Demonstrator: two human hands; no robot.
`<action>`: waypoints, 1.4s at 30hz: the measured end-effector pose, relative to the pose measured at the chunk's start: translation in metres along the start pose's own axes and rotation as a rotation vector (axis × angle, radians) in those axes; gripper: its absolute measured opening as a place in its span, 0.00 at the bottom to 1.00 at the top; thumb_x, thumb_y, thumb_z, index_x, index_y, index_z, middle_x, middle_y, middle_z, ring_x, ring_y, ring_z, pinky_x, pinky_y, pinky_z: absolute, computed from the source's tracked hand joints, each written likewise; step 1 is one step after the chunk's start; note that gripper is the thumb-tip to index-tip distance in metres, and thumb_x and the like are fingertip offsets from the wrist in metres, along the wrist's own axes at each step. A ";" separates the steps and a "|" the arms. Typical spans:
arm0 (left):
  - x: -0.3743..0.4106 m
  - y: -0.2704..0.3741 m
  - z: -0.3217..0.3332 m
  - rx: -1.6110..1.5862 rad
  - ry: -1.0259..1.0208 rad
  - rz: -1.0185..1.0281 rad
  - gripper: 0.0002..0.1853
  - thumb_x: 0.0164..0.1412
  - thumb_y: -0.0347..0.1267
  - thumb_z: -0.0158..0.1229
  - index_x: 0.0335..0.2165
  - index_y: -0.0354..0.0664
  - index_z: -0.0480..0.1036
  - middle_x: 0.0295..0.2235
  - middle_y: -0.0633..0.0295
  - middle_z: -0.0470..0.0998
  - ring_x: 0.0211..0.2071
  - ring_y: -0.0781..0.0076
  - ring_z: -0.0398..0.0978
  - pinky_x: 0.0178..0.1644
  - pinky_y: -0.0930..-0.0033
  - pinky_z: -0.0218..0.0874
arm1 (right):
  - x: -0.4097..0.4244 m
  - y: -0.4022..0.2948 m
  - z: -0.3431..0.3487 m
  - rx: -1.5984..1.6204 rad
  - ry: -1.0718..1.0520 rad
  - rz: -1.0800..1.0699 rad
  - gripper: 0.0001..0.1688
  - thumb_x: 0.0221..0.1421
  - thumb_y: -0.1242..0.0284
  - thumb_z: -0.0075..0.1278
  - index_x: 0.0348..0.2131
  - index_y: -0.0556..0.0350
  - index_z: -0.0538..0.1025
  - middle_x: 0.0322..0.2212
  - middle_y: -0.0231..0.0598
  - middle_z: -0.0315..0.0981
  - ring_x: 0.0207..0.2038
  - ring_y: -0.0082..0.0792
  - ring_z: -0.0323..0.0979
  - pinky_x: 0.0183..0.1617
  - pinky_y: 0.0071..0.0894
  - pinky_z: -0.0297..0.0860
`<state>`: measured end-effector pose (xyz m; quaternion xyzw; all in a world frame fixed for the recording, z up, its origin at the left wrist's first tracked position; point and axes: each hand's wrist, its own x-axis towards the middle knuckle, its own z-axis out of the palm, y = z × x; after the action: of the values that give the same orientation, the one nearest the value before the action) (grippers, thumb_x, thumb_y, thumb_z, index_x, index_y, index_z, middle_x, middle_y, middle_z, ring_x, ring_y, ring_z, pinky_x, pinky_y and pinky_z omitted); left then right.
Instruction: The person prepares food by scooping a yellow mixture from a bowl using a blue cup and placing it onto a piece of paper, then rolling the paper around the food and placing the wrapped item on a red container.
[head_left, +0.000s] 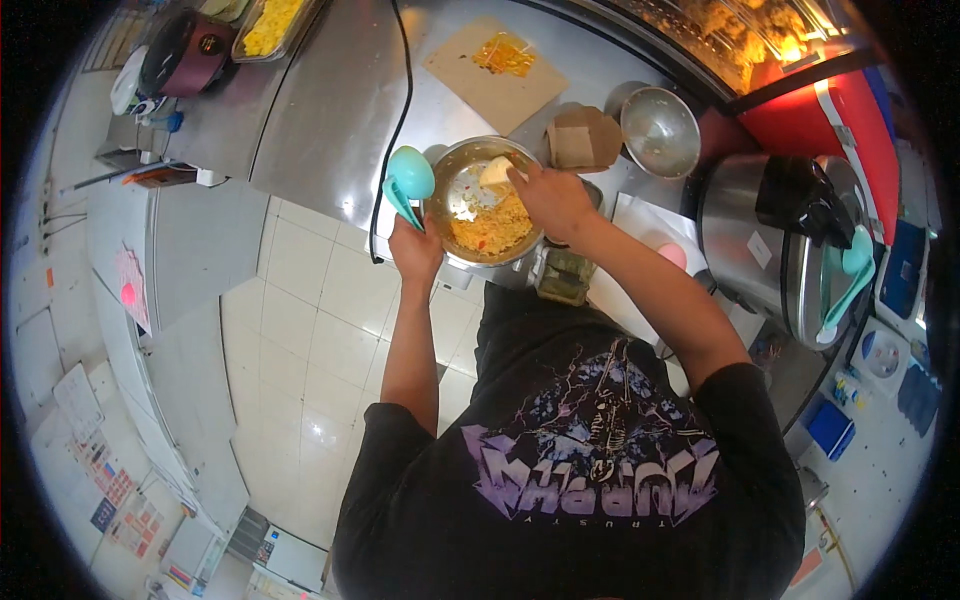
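Observation:
A steel mixing bowl (454, 161) stands on the counter near its front edge. Orange-tinted fried rice (491, 231) with red bits lies heaped on its near side. At the bowl's left rim, my left hand (415, 251) grips the handle of a teal plastic ladle (411, 172), whose rounded cup points up. Whether this hand also holds the rim, I cannot tell. Reaching in from the right, my right hand (553, 196) is closed around a pale cream-coloured utensil (496, 173) inside the bowl; my fingers hide its handle. A folded brown paper food box (583, 140) sits just beyond that hand.
Brown paper (480, 82) bearing an orange packet lies behind the bowl. To the right are an emptier steel bowl (660, 133), a large steel pot (750, 225) and a lit food display case (735, 37). A black cable (406, 97) crosses the steel counter (330, 112). A container (564, 275) stands near my waist.

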<state>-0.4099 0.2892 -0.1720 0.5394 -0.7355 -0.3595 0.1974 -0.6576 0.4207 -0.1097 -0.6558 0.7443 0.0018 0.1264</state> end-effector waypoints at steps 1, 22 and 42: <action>-0.001 0.006 0.001 0.050 -0.007 -0.026 0.12 0.63 0.31 0.65 0.39 0.32 0.75 0.31 0.41 0.83 0.34 0.39 0.84 0.39 0.46 0.73 | 0.000 0.002 0.002 -0.014 -0.034 0.014 0.17 0.64 0.73 0.49 0.50 0.62 0.78 0.34 0.49 0.81 0.33 0.49 0.85 0.31 0.48 0.80; -0.001 0.089 -0.042 0.917 -0.591 0.265 0.13 0.67 0.30 0.57 0.47 0.34 0.71 0.38 0.45 0.83 0.36 0.45 0.87 0.39 0.49 0.80 | 0.058 -0.001 -0.030 -0.194 -0.308 -0.191 0.11 0.59 0.71 0.56 0.32 0.52 0.89 0.33 0.41 0.88 0.38 0.44 0.86 0.38 0.43 0.80; -0.036 0.064 -0.028 0.865 -1.207 0.189 0.15 0.64 0.29 0.60 0.41 0.24 0.79 0.32 0.33 0.82 0.36 0.40 0.86 0.43 0.45 0.78 | -0.063 -0.020 0.007 0.324 -0.375 0.092 0.12 0.56 0.77 0.52 0.33 0.63 0.86 0.33 0.59 0.84 0.39 0.56 0.85 0.43 0.53 0.81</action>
<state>-0.4208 0.3248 -0.1025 0.2124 -0.8350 -0.2531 -0.4401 -0.6304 0.4806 -0.1011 -0.5806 0.7274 0.0097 0.3658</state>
